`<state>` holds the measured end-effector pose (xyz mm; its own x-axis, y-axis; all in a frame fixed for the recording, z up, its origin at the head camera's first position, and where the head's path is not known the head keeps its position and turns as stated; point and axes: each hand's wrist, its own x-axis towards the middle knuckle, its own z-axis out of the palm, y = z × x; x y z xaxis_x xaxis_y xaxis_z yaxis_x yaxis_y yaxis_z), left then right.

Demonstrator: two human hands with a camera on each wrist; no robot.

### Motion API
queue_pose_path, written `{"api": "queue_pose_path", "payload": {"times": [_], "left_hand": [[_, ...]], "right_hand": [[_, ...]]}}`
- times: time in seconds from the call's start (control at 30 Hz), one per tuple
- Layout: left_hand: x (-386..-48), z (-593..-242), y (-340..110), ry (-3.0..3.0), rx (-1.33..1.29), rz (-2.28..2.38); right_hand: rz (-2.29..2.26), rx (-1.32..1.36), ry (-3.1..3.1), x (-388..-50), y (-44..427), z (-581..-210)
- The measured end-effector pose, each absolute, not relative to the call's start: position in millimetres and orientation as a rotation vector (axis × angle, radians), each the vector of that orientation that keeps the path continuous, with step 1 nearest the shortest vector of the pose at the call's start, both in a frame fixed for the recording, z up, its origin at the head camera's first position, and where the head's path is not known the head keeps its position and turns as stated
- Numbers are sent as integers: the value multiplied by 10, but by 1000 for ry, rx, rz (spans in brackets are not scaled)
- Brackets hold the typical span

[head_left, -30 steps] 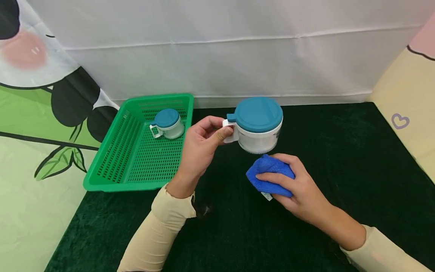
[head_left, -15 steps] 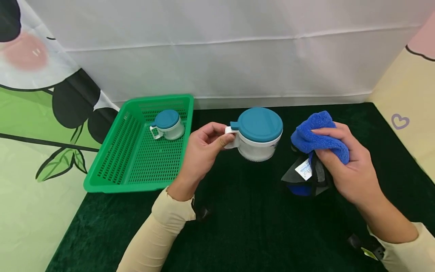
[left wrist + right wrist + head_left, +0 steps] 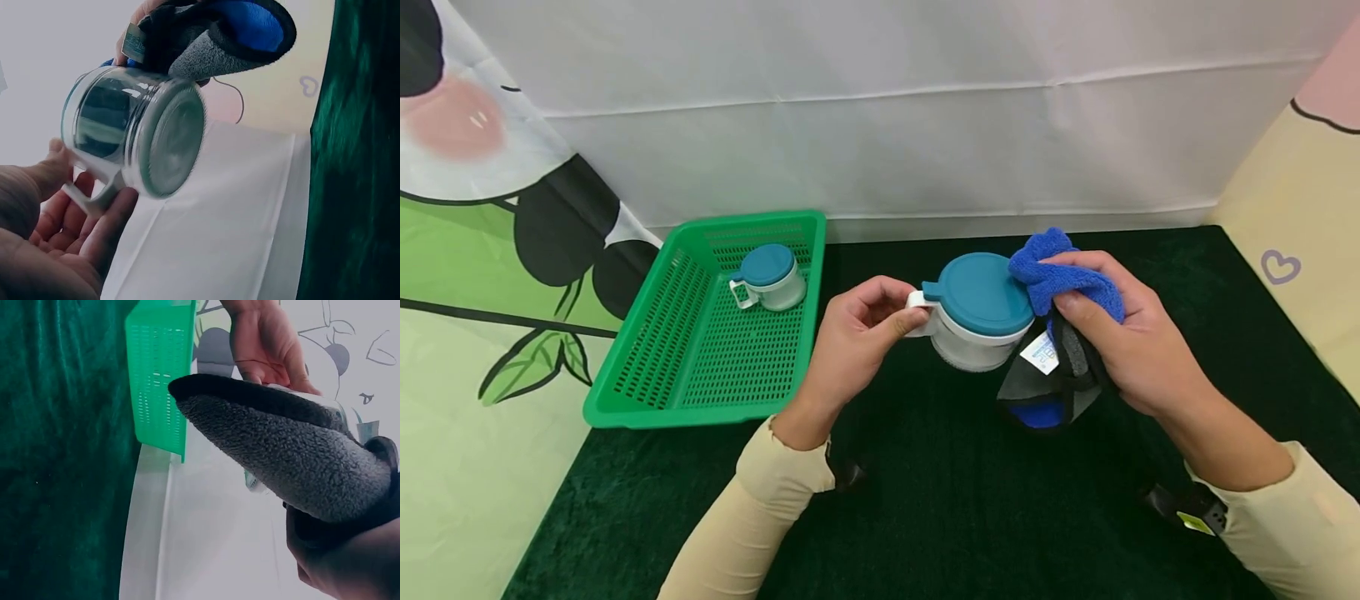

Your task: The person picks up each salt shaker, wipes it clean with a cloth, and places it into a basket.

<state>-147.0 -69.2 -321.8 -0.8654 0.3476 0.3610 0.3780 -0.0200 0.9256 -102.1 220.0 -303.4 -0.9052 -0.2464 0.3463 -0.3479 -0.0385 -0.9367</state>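
My left hand (image 3: 853, 346) pinches the white handle of a clear jar (image 3: 973, 346) with a blue lid, between thumb and fingers. The left wrist view shows the clear jar (image 3: 106, 125) tilted, its ribbed base towards the camera and raised off the table. In my right hand (image 3: 1138, 346) is a bunched blue and grey cloth (image 3: 1063, 283) with a white tag. The cloth meets the right side of the lid and rim. From the right wrist, the grey side of the cloth (image 3: 287, 456) hides most of the jar.
A green plastic basket (image 3: 625, 408) stands on the left of the dark green table cover (image 3: 940, 508). Inside it sits a smaller blue-lidded jar (image 3: 778, 292) with a white handle. A white cloth backdrop (image 3: 850, 158) rises behind the table, with printed cloth at both sides.
The cloth first swung out to the right of the jar, unfolding to show its grey part, then came back left against the lid. The jar has sunk a little towards me.
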Motion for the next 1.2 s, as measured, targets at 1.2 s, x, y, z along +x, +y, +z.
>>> {"api": "queue_pose_path", "payload": {"times": [1.2], "left_hand": [[-1476, -3376, -572, -2467, -818, -1965]], "right_hand": [[502, 1183, -2713, -1097, 1989, -2462]]}}
